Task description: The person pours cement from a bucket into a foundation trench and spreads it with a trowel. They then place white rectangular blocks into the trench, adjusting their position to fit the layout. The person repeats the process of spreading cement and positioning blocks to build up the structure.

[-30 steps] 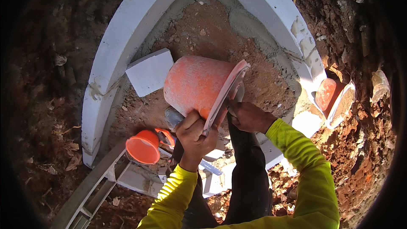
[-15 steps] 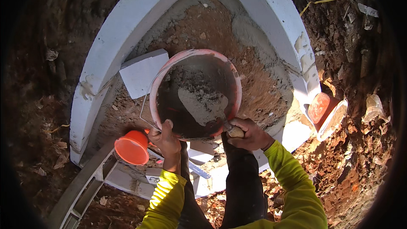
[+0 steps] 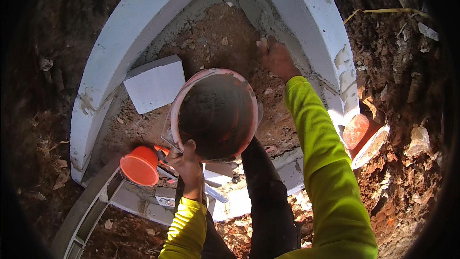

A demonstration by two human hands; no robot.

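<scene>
The pinkish-rimmed bucket stands between my legs and the far part of the enclosure, tilted, with grey mortar clinging inside. My left hand grips its near-left rim beside the wire handle. Further off, my right hand is closed round the trowel's handle, low against the inner face of the right white block wall. The trowel's blade seems to lie against the grey mortar along the wall foot; its edges blend in there. A loose white block rests on the soil left of the bucket.
A small orange pail sits at the lower left by a long metal level or straightedge. A reddish container lies outside the right wall. The left wall curves to meet the right one. A toothed blue-grey tool lies near my feet.
My right hand has moved from the bucket's near-right rim forward to the right wall, taking the mortar-loaded trowel out of the bucket. The left hand stays on the rim, and the bucket has tilted.
</scene>
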